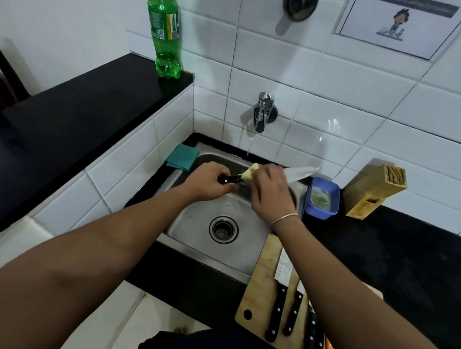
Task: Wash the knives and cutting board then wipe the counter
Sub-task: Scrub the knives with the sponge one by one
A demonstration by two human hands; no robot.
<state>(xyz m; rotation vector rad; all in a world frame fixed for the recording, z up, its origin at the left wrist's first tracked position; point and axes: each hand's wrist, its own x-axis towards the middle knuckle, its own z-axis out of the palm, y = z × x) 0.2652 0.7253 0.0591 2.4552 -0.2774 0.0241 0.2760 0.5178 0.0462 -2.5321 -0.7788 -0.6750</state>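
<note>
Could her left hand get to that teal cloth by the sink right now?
Probably not right away: the left hand grips the handle of the knife being scrubbed. The teal cloth lies just beyond it on the sink corner with nothing between, so once the knife is put down the path looks free.

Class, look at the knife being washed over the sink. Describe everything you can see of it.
The knife is a large kitchen knife with a black riveted handle and a broad, pale, pointed blade that looks like steel. It is held roughly level above the sink, tip pointing right toward the tiled wall. The left hand grips the handle; the right hand presses a yellow sponge on the blade near the handle, hiding its middle. A thin stream from the tap falls just behind it.
</note>
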